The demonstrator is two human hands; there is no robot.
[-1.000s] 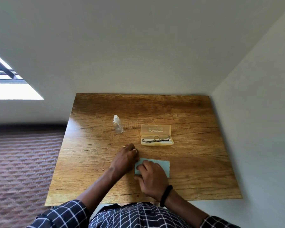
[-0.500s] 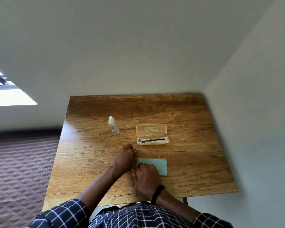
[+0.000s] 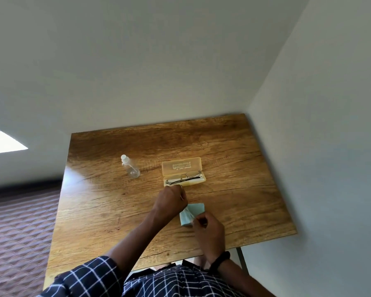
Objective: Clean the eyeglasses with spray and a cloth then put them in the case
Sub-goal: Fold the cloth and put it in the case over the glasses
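Observation:
The eyeglasses (image 3: 184,178) lie folded in the open pale yellow case (image 3: 181,166) at the middle of the wooden table (image 3: 234,189). My left hand (image 3: 172,200) is curled, its fingertips at the case's front left edge; whether they touch the glasses is hidden. A light blue cloth (image 3: 192,211) lies just in front of the case. My right hand (image 3: 209,230) pinches its near edge and lifts that part off the table. A small clear spray bottle (image 3: 130,167) stands upright to the left of the case.
The table stands in a corner, with walls at its far and right edges. A patterned carpet (image 3: 19,232) is to the left. My checked sleeves and a black wristband (image 3: 220,261) are at the near edge.
My left hand has moved forward from the cloth to the case's front edge. My right hand has pinched the cloth and raised its near side. The view has shifted left.

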